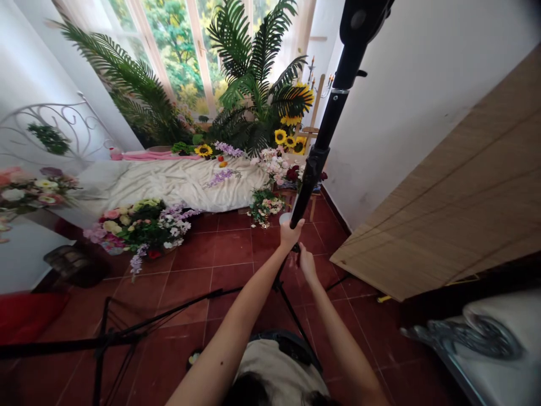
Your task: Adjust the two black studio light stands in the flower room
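Note:
A black stand pole rises from the floor in front of me and leans up toward the upper right, where a thicker black fitting tops it. My left hand is wrapped round the pole's lower section. Just below and to the right, my right hand is closed at a small black knob or clamp on the stand; the fingertips are partly hidden. Thin black legs spread out beneath my hands.
Ahead is a bed with flowers and palm leaves. A flower arrangement stands on the left floor. Another stand's black legs cross the lower left. A wooden panel leans at right, near a pale carved furniture piece.

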A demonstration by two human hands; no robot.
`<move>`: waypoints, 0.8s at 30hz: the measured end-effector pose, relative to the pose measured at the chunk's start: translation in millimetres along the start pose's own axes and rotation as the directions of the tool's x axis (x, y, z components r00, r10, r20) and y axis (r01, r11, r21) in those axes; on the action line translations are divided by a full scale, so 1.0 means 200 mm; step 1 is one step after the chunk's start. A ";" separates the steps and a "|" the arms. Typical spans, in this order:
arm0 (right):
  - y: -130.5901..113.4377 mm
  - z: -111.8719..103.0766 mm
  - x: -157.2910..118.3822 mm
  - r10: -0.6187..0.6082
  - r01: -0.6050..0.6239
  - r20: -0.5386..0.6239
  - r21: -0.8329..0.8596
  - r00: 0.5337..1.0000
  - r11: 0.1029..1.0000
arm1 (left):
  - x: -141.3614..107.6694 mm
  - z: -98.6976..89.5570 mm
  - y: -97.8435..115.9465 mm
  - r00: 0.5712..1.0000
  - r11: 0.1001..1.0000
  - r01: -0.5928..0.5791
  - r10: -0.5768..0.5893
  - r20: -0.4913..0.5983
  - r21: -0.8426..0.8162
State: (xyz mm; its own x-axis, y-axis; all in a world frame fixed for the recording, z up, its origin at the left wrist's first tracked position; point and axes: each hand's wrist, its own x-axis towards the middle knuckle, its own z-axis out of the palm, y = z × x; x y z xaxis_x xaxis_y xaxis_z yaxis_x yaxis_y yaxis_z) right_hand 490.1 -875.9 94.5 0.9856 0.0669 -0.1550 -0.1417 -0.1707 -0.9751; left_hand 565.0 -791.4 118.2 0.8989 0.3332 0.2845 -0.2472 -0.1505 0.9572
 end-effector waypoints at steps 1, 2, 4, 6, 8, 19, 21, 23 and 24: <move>0.00 0.02 0.01 0.049 -0.052 0.018 0.159 0.999 0.986 | 0.00 0.00 0.00 1.000 1.000 0.003 -0.003 0.001 -0.004; 0.01 0.03 0.01 0.093 -0.100 0.039 0.309 0.995 0.946 | 0.00 0.00 -0.01 1.000 1.000 0.007 -0.007 0.001 -0.008; 0.00 0.04 0.01 0.150 -0.191 0.119 0.550 0.981 0.813 | 0.00 0.01 -0.01 1.000 1.000 0.013 -0.013 0.002 -0.013; -0.02 0.03 0.01 0.165 -0.287 0.239 0.683 0.957 0.672 | 0.00 0.01 0.00 1.000 1.000 0.017 -0.017 0.002 -0.012; -0.04 0.01 0.01 0.136 -0.339 0.320 0.757 0.938 0.559 | 0.00 0.01 0.01 1.000 1.000 0.025 -0.025 0.004 -0.012; -0.01 0.01 -0.06 0.172 -0.198 0.099 0.470 0.980 0.860 | -0.03 -0.02 0.05 0.990 0.991 0.082 -0.070 0.121 -0.101; 0.01 0.00 -0.09 0.078 -0.046 -0.117 0.253 0.990 0.966 | -0.04 -0.02 0.06 0.990 0.991 0.077 -0.062 0.129 -0.111; 0.01 -0.01 -0.13 -0.091 0.093 -0.267 -0.005 0.959 0.996 | -0.05 -0.03 0.08 0.990 0.991 0.074 -0.059 0.131 -0.110; 0.01 -0.02 -0.14 -0.166 0.136 -0.297 -0.119 0.940 0.984 | -0.06 -0.03 0.08 0.990 0.992 0.073 -0.059 0.129 -0.105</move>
State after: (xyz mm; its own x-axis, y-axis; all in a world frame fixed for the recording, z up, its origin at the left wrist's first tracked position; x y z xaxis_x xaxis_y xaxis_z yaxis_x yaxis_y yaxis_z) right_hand 461.7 -882.6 97.1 0.9776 -0.2007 0.0630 0.0053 -0.2758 -0.9612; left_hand 548.3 -791.9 131.1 0.9510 0.2189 0.2185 -0.2178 -0.0276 0.9756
